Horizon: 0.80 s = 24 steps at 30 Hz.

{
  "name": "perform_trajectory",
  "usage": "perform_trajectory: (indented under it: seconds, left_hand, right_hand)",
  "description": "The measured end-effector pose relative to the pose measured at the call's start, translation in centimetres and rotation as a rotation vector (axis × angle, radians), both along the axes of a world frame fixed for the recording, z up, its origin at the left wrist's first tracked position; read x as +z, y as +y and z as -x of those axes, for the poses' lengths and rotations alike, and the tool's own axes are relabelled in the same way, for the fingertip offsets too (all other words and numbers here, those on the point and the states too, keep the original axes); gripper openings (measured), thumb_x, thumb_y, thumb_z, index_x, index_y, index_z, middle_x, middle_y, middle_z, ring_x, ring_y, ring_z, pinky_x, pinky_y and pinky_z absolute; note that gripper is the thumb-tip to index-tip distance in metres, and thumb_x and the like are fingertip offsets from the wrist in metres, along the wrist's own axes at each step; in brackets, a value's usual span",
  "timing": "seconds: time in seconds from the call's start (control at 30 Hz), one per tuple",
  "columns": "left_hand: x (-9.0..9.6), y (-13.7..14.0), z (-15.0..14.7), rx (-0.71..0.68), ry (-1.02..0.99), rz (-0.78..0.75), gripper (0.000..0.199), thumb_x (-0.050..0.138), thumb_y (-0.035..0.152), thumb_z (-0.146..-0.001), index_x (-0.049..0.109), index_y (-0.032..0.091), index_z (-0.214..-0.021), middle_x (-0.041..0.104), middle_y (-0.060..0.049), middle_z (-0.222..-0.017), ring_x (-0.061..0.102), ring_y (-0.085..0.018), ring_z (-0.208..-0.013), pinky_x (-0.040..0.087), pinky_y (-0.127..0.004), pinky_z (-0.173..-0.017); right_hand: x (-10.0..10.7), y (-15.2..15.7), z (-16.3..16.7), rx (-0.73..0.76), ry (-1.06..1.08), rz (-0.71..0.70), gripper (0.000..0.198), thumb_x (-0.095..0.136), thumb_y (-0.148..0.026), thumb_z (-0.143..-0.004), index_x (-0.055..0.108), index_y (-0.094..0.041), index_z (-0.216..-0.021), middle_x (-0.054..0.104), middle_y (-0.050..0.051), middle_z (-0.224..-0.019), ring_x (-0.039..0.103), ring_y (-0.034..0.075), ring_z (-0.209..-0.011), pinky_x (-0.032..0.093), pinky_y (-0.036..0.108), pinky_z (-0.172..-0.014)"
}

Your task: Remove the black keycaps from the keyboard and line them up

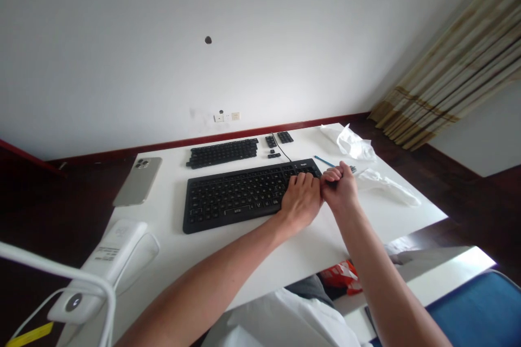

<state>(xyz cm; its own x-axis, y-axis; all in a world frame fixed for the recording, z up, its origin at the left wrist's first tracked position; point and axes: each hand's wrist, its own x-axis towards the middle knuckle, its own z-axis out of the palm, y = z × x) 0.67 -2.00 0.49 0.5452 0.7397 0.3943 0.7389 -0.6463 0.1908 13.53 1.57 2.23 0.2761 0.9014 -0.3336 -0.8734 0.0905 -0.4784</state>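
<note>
A black keyboard [234, 195] lies on the white table, its keycaps off over much of the board. My left hand [300, 199] is curled over its right end, fingers together and bent on the number-pad area, palm at the near edge. Against the keyboard's right edge, touching my left hand, my right hand [341, 187] is closed in a fist. Something dark shows under its fingers, too hidden to name. Behind the keyboard sits a block of black keycaps [223, 152], with smaller groups of keycaps [285, 137] to its right. A thin blue tool [324, 161] lies beyond my right hand.
A phone [138, 180] lies at the table's left side, near a white power strip [106, 265] with cables. Crumpled white plastic [353, 143] is at the back right, with another white wrapper [388, 187] nearer. A blue seat [480, 309] stands at lower right.
</note>
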Motion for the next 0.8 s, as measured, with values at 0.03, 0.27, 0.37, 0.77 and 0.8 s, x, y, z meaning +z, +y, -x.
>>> perform_trajectory:
  seconds: [0.03,0.27,0.37,0.77,0.8]
  left_hand:
    - [0.0,-0.1,-0.1,-0.002,0.009,-0.002,0.016,0.049,0.027,-0.108,0.059,0.014,-0.107,0.06,-0.011,-0.106,0.052,-0.029,-0.102,0.043,-0.044,-0.088]
    - [-0.4,-0.1,-0.6,0.007,0.018,-0.018,0.017,0.046,0.024,-0.109,0.06,0.014,-0.108,0.06,-0.013,-0.105,0.053,-0.03,-0.102,0.042,-0.045,-0.088]
    - [-0.3,-0.1,-0.6,0.01,0.02,-0.009,0.017,0.046,0.024,-0.109,0.06,0.015,-0.107,0.06,-0.013,-0.106,0.053,-0.03,-0.103,0.042,-0.044,-0.088]
    - [-0.1,0.2,-0.1,-0.031,-0.093,0.047,0.024,0.056,0.026,-0.106,0.058,0.013,-0.126,0.057,-0.014,-0.129,0.047,-0.029,-0.13,0.039,-0.041,-0.111]
    - [-0.1,0.3,0.0,-0.028,-0.124,0.071,0.022,0.06,0.027,-0.105,0.06,0.014,-0.122,0.059,-0.012,-0.124,0.05,-0.029,-0.123,0.041,-0.041,-0.108]
  right_hand:
    - [-0.1,-0.1,-0.4,0.008,0.026,-0.008,0.047,0.067,-0.02,-0.094,0.025,-0.024,-0.073,0.028,-0.014,-0.051,0.033,0.002,-0.036,0.037,0.012,-0.034]
    - [-0.9,-1.0,-1.3,0.016,0.176,-0.124,0.051,0.072,-0.015,-0.089,0.024,-0.025,-0.075,0.032,-0.014,-0.052,0.041,0.002,-0.039,0.042,0.01,-0.037]
    - [-0.9,-1.3,-1.3,-0.011,0.278,-0.135,0.044,0.067,-0.015,-0.094,0.028,-0.025,-0.076,0.034,-0.014,-0.053,0.043,0.002,-0.04,0.043,0.012,-0.038]
    - [-1.0,-1.5,-1.8,-0.002,0.292,-0.226,0.046,0.065,-0.014,-0.095,0.026,-0.025,-0.073,0.029,-0.013,-0.053,0.038,0.004,-0.039,0.039,0.015,-0.035]
    - [-0.8,-1.5,-1.6,0.001,0.225,-0.242,0.047,0.069,-0.016,-0.092,0.027,-0.024,-0.073,0.029,-0.013,-0.054,0.037,0.003,-0.039,0.039,0.016,-0.036]
